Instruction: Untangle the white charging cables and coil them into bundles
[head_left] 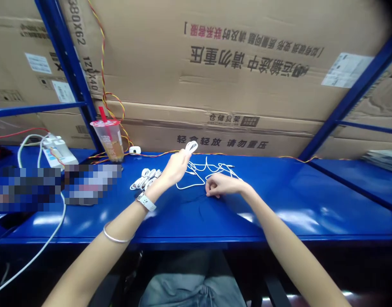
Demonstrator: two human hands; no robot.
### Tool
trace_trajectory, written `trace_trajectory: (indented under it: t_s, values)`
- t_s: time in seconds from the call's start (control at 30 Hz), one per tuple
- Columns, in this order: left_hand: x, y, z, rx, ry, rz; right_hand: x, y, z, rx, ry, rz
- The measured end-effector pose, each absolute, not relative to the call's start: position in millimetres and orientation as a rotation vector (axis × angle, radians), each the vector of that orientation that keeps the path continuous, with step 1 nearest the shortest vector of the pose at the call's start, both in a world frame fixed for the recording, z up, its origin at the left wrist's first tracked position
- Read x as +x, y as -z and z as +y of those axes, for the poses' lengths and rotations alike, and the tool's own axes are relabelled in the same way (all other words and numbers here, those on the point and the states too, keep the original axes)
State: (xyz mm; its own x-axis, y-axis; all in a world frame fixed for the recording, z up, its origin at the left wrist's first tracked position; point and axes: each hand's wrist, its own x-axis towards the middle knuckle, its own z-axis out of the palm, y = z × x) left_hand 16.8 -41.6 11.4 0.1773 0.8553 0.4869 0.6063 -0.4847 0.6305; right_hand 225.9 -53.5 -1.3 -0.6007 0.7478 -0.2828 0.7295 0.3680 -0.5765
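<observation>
The left hand (176, 168) grips a coiled white cable (192, 147) above the blue steel bench (279, 209); the right hand (221, 185), fingers curled, rests on its loose loops. Farther left, a clear plastic cup (108, 138) holds amber drink (114, 151) and a red straw (103, 114).

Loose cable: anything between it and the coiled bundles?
Only the left hand, raised and gripping a white loop, sits over the gap between the loose cable and the coiled bundles. No other object shows between them.
</observation>
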Motion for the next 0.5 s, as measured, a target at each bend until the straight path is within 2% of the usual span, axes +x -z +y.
trace_trajectory:
  t_s: [0.23, 0.5]
  values:
    - [11.3, 3.7, -25.6, 1.941, -1.175, 1.287, 234.8, 0.9, -54.9, -1.365, -1.042, -2.389]
    - [24.6, 8.0, -37.8, 1.447, -1.01, 0.92, 200.0, -15.3, -52.0, -1.163, -0.989, -1.766]
